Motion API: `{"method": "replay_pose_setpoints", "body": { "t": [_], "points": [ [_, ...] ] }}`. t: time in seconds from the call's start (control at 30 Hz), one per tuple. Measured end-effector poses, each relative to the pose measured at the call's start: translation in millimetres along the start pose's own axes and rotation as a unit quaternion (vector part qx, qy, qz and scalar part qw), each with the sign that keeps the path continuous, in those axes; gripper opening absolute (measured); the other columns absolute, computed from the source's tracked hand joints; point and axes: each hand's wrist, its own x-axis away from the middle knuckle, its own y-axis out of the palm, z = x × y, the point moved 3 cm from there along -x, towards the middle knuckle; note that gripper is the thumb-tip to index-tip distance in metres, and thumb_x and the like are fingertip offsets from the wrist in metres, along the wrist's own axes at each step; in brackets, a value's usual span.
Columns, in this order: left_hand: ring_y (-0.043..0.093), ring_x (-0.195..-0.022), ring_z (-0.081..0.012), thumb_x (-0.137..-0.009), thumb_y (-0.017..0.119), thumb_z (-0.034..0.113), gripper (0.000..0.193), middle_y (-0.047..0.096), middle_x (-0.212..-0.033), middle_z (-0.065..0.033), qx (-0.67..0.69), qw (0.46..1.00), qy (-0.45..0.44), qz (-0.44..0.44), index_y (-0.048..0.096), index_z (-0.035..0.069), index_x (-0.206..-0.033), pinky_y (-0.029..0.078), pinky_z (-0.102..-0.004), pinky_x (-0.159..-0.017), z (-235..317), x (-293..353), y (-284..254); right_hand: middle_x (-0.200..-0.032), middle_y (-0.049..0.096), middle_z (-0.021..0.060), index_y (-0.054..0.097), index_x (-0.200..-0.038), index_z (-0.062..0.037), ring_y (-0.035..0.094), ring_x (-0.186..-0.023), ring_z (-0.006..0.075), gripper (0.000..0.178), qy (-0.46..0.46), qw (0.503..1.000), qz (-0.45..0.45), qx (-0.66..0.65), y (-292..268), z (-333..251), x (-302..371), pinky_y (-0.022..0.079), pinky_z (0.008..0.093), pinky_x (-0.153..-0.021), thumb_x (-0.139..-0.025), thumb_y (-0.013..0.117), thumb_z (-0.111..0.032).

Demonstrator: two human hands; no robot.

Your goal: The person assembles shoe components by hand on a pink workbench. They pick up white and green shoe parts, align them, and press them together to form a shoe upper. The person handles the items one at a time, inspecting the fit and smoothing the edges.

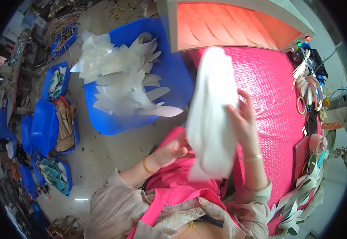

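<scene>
A blurred stack of thin white curved sheets (212, 115) stands upright in front of me, above my lap. My right hand (245, 121) grips its right edge, thumb and fingers bent around it. At the lower left edge, my left hand (168, 153) has its fingers curled against the stack; the fingertips are partly hidden behind it. Left of the stack, a large blue bin (173, 75) on the floor holds a heap of similar loose white pieces (125, 75), some overhanging its near side.
A table with a shiny pink cover (267, 95) lies to my right. At its far end is a box-shaped machine (237, 24) glowing orange-red inside. Tape rolls (301, 105) and white strips line the right edge. Smaller blue bins (46, 125) with cut pieces stand at left.
</scene>
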Motion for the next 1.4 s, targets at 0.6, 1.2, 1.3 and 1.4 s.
{"method": "replay_pose_setpoints", "body": {
  "t": [0.6,1.2,1.3,1.4],
  "points": [
    [0.036,-0.124,-0.0215,-0.059,0.04,-0.018,0.085,0.033,-0.137,-0.0143,-0.614,0.728,-0.037,0.303,0.021,0.006,-0.139,0.029,-0.0296,-0.102,132,152,-337,-0.095,0.062,0.0152,0.053,-0.115,-0.002,0.061,-0.088,0.0236,0.033,0.054,0.928,-0.16,0.333,-41,89,69,0.047,0.0326,-0.078,-0.085,0.054,-0.016],
    [0.058,-0.092,-0.0196,-0.084,0.046,-0.005,0.03,0.06,-0.099,-0.0119,-0.65,0.728,0.175,-0.126,0.055,-0.002,-0.112,0.043,-0.028,-0.084,65,-113,134,-0.066,0.059,0.002,0.063,-0.086,0.0007,0.052,-0.058,0.0055,0.02,-0.131,0.683,0.68,0.233,-429,-9,329,0.042,0.021,-0.052,-0.086,0.053,-0.016],
    [0.055,-0.101,-0.0261,-0.078,0.051,-0.006,0.038,0.059,-0.105,-0.0137,-0.591,0.629,0.272,-0.426,0.055,0.003,-0.115,0.042,-0.0321,-0.086,-60,-162,299,-0.081,0.063,0.0186,0.063,-0.085,-0.0007,0.062,-0.076,0.0321,0.02,0.004,0.562,0.728,0.392,-552,23,381,0.048,0.0384,-0.069,-0.077,0.054,-0.017],
    [0.055,-0.097,-0.0292,-0.079,0.051,-0.001,0.052,0.055,-0.108,-0.0156,-0.575,0.588,0.281,-0.495,0.042,0.01,-0.129,0.043,-0.0343,-0.082,-181,-194,407,-0.08,0.062,0.0199,0.06,-0.081,0.0001,0.061,-0.076,0.035,0.017,0.04,0.562,0.679,0.471,-521,14,325,0.047,0.0428,-0.07,-0.077,0.053,-0.015]
  ]
}}
